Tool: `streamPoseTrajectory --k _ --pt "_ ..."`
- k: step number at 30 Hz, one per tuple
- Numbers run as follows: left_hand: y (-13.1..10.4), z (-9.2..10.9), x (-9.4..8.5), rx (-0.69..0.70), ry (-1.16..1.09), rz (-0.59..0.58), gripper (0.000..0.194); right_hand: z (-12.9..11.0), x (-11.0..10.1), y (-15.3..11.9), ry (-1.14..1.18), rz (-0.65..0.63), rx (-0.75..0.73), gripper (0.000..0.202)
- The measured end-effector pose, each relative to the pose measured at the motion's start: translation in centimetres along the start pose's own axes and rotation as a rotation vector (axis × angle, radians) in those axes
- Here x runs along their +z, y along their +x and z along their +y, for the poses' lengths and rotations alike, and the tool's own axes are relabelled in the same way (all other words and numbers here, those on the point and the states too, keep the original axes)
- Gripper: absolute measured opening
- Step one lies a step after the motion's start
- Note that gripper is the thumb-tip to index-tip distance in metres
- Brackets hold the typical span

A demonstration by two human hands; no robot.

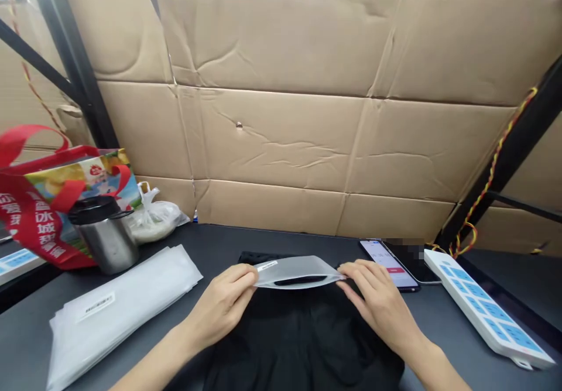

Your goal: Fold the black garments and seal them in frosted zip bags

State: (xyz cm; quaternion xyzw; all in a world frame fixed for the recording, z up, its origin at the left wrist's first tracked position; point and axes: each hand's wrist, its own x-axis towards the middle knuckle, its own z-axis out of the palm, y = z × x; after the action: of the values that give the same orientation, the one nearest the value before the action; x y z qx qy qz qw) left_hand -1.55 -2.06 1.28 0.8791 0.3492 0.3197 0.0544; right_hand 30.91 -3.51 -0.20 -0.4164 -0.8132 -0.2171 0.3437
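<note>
A frosted plastic bag (302, 265) with a small white label is stretched between my two hands, its mouth gaping a little toward me. My left hand (230, 297) pinches the bag's left corner between thumb and fingers. At the opposite corner, my right hand (373, 291) grips the edge the same way. Under the bag and between my forearms lies a black garment (302, 338), spread on the dark table; its kind is hard to make out. A stack of similar frosted bags (123, 303) with a barcode label rests to the left of my left hand.
At the left stand a steel cup with a black lid (105, 236), a red carrier bag (48, 203) and a knotted clear bag (158, 218). Two phones (390, 265) (413, 262) and a white power strip (487, 309) lie at right. A cardboard wall (281, 139) closes the back.
</note>
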Motion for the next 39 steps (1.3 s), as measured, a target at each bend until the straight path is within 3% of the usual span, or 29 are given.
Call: streamPoseTrajectory --k 7,13,16,19,24,27,30,33,35,37,39 --pt "0.5 1.0 0.8 -0.015 -0.052 -0.027 0.019 -4.0 1.0 1.0 0.086 -0.032 -0.057 0.021" --pt "0.4 1.3 0.9 0.009 -0.015 -0.033 0.022 -5.2 0.5 1.6 0.182 -0.100 -0.034 0.014" --pt "0.5 1.8 1.1 0.057 0.036 -0.046 0.022 -5.6 1.3 2.3 0.114 -0.132 -0.003 0.028" --pt "0.6 2.0 1.5 0.106 0.105 -0.082 0.022 -6.1 2.9 2.7 0.000 -0.247 0.000 0.038" --pt "1.4 0.0 2.9 0.120 0.211 -0.196 0.074 -6.5 4.5 2.7 0.034 -0.225 0.002 0.028" --pt "2.6 -1.8 4.1 0.114 0.214 -0.235 0.070 -6.6 3.9 2.5 0.113 -0.130 -0.026 0.027" --pt "4.4 -3.3 4.7 0.127 0.277 -0.192 0.056 -6.8 2.9 2.2 0.176 -0.033 -0.133 0.036" --pt "6.3 -4.8 3.8 0.091 0.362 -0.106 0.049 -7.2 2.8 1.5 0.166 -0.020 -0.295 0.037" --pt "6.8 -5.9 2.2 0.052 0.388 -0.064 0.050 -7.5 3.4 0.9 0.149 -0.059 -0.339 0.035" --pt "6.0 -7.0 -0.3 0.012 0.420 -0.024 0.053 -7.9 4.2 0.3 0.147 -0.124 -0.307 0.033" --pt "3.5 -8.0 -3.2 -0.026 0.459 0.020 0.057 -8.2 4.7 -0.1 0.169 -0.197 -0.260 0.032"
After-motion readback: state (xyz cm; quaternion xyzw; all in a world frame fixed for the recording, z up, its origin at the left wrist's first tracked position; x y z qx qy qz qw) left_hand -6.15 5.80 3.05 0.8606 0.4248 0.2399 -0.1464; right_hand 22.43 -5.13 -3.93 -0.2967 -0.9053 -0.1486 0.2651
